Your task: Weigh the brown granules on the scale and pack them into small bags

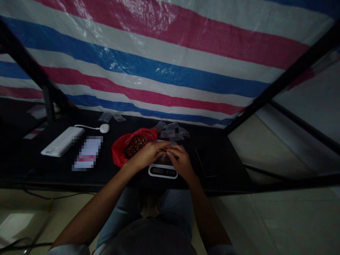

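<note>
Over a white digital scale, my left hand and my right hand come together at the fingertips. Both are closed in a pinch, and what lies between the fingers is too small and dark to make out. The hands cover much of the scale's plate, while its display faces me. Just left of my left hand sits a red plastic bag, its mouth spread wide around many small brown pieces. Behind the scale, several clear plastic bags lie crumpled.
A dark phone lies right of the scale. To the left are a blurred-out phone, a white power bank and a white round charger on a cable. More clear bags lie farther back. A striped tarp hangs behind the black table.
</note>
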A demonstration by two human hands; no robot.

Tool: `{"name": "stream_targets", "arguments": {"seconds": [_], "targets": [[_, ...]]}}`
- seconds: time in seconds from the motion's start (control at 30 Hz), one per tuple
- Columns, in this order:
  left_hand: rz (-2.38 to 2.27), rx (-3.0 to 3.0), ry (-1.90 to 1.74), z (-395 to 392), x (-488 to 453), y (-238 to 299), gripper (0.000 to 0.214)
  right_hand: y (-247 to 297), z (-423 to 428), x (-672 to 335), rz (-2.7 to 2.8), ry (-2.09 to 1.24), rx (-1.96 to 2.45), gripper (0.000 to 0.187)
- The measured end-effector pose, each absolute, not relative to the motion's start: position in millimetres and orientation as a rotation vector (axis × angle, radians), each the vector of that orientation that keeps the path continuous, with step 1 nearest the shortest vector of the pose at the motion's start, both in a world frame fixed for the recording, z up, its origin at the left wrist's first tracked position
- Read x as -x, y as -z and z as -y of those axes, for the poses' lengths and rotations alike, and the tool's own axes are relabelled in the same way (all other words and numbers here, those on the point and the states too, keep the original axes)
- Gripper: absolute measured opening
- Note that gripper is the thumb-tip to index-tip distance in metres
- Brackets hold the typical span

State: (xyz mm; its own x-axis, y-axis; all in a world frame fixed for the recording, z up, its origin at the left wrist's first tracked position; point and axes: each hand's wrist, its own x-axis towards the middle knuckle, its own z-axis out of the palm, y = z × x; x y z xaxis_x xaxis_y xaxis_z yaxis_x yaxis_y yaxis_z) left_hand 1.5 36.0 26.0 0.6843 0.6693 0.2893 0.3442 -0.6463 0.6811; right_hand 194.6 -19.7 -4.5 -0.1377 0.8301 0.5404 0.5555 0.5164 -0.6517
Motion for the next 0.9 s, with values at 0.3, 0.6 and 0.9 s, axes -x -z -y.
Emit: {"name": "stream_targets", "arguments": {"seconds": [0.3, 0.6, 0.9], "targets": [[-0.721, -2.287, -0.757, -36.4, -2.7, -28.5, 0.041, 5.3, 16.9, -196.4, 1.719, -0.429, 1.215, 0.009], [-0.773, -2.236, -0.753, -36.9, -1.5, -25.5, 0.043, 9.8, 17.3, -196.3, 1.656, -0.49, 1.274, 0.005], [-0.776, -2.226, -0.768, -35.8, -1.2, -22.5, 0.045, 2.3, 22.3, -198.1, 1.708, -0.467, 1.247, 0.007]]}}
